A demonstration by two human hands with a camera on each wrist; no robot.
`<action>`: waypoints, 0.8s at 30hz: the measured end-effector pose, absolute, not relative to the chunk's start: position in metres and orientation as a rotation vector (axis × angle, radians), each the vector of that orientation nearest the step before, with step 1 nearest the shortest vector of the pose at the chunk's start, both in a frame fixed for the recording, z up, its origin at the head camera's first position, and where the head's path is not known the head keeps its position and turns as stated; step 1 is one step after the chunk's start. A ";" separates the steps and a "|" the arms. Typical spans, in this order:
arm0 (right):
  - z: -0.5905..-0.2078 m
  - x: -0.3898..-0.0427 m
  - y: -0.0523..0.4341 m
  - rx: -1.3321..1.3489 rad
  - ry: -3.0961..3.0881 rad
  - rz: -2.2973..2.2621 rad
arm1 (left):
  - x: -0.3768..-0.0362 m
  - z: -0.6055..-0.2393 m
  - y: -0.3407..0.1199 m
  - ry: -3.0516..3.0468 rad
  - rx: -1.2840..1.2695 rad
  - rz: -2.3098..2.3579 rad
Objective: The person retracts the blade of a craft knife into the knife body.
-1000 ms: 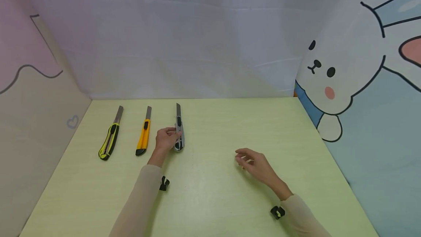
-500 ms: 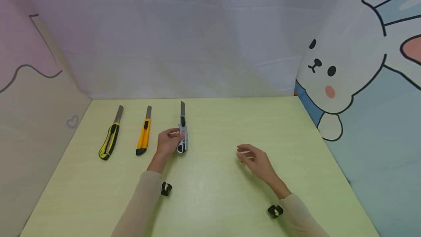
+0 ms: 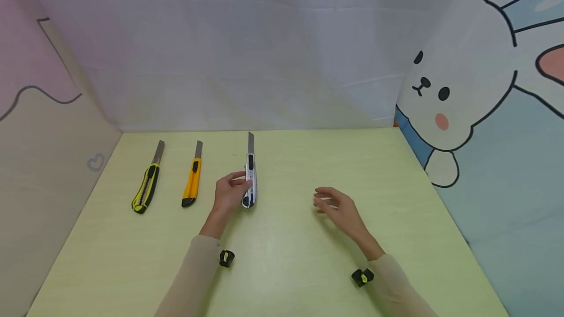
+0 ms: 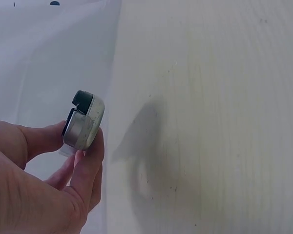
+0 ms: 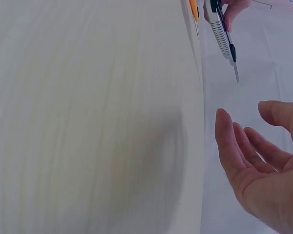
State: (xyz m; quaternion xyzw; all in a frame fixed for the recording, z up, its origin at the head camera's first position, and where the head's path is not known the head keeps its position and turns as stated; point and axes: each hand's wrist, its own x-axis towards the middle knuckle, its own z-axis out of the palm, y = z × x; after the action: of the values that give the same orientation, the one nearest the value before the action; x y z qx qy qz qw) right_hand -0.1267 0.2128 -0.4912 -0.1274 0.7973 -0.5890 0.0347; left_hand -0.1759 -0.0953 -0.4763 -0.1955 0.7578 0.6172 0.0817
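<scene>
1. Head view: the left hand [image 3: 226, 194] pinches the silver snap-off utility knife [image 3: 251, 168] by its handle, thumb on the near face; the blade [image 3: 251, 142] is extended and points away from the person, toward the pale lavender backdrop [image 3: 242, 62].
2. To the left of that hand, the yellow-orange utility knife [image 3: 192, 185] and, beyond it, the lime-and-black utility knife [image 3: 147, 187] lie apart on the pale wooden table [image 3: 291, 258], blades out and pointing the same way.
3. The right hand [image 3: 345, 212] is well apart from the knives, its fingers loosely bent. A printed rabbit [image 3: 476, 82] shows on the side cloth.
4. Left wrist view: the silver snap-off utility knife is seen from its butt end, pinched between thumb and fingers, raised clear of the table; a shadow [image 4: 146, 131] falls beside it.
5. Right wrist view: the right hand's thumb stands apart from its relaxed fingers. Near the top, the silver knife is in the left hand's fingers, blade toward the right hand, with part of the yellow-orange one near it.
</scene>
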 end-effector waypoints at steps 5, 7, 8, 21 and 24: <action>-0.491 -0.129 0.209 -0.376 2.439 -1.825 | -0.173 -0.478 -0.093 2.241 -0.563 1.897; -0.490 -0.130 0.208 -0.364 2.435 -1.825 | -0.171 -0.477 -0.091 2.238 -0.552 1.919; -0.490 -0.131 0.207 -0.359 2.432 -1.827 | -0.170 -0.477 -0.090 2.237 -0.544 1.930; -0.487 -0.137 0.199 -0.356 2.403 -1.834 | -0.157 -0.477 -0.077 2.203 -0.472 2.028; -0.486 -0.138 0.198 -0.335 2.401 -1.833 | -0.154 -0.476 -0.075 2.189 -0.463 2.041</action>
State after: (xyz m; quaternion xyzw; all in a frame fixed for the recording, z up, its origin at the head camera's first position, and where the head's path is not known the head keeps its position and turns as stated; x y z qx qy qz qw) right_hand -0.1378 0.1985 -0.4862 -0.1102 0.7890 -0.6022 0.0512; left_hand -0.1540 -0.0745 -0.4758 -0.1526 0.7217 0.6728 0.0567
